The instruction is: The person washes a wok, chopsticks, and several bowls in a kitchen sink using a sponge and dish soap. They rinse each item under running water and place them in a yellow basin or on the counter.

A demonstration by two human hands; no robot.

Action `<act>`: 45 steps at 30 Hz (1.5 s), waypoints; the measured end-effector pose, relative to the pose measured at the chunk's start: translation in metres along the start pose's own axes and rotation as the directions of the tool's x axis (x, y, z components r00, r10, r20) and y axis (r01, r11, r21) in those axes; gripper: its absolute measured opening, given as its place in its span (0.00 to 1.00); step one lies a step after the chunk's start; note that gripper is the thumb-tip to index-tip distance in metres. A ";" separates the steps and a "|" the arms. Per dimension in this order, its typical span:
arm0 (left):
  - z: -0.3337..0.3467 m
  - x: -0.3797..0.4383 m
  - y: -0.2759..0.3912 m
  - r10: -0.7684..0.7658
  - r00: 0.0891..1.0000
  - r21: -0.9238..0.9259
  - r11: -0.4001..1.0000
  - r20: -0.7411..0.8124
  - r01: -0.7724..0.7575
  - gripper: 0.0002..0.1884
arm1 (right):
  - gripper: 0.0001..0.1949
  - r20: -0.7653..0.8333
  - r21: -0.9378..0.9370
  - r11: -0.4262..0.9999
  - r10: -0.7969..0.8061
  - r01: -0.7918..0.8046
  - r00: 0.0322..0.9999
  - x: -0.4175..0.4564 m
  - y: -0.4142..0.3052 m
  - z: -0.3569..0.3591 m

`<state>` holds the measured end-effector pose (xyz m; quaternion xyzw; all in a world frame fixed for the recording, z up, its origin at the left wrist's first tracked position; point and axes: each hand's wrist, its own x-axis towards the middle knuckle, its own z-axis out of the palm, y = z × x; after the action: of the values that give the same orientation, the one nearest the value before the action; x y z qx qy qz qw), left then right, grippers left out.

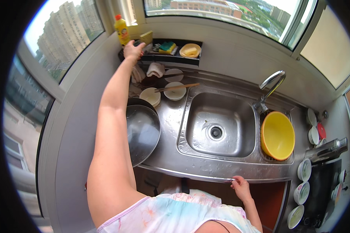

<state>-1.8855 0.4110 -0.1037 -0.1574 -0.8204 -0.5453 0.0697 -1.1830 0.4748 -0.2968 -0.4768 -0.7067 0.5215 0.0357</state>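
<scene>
My left hand (133, 50) stretches to the left end of a black wall shelf (169, 59). Its thumb and fingers are apart, right by a yellow dish-soap bottle (122, 31) with a red cap. A yellow sponge (146, 37) stands just right of the fingers. Farther along the shelf lie a green-and-yellow scrub sponge (167, 47) and a soap dish (190, 51) with a bar of soap. Low down, my right hand (241, 187) has its fingertips at the front edge of the steel counter (198, 169); its grip there is unclear.
A wet steel sink (221, 116) sits under a chrome faucet (269, 84). Left of it are white bowls (175, 92) with chopsticks (179, 86), and a large pan lid (143, 131). A yellow basin (278, 136), a steel thermos (328, 150) and several food bowls (302, 193) stand right.
</scene>
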 end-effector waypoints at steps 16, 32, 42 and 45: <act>0.033 -0.117 0.120 0.379 0.903 -0.300 0.902 0.205 -0.310 0.13 | 0.10 -0.467 0.538 0.843 0.306 -0.008 0.829 0.065 -0.016 -0.107; 0.345 -0.508 0.130 0.581 0.127 -0.510 0.784 0.804 -0.354 0.22 | 0.13 -0.839 -0.087 0.948 0.095 -0.306 0.535 0.151 0.068 -0.266; 0.279 -0.440 0.114 0.356 0.211 -0.214 0.842 0.911 -0.495 0.25 | 0.13 -0.580 -0.285 0.951 -0.271 0.120 0.768 0.237 0.087 -0.246; 0.221 -0.381 0.123 0.348 0.351 -0.140 0.854 0.869 -0.502 0.18 | 0.11 -0.535 -0.256 0.938 -0.338 0.233 0.774 0.258 0.062 -0.245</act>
<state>-1.4731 0.5884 -0.1928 -0.6132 -0.7070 -0.2863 -0.2055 -1.1487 0.8303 -0.3489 -0.4988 -0.7704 0.2789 0.2826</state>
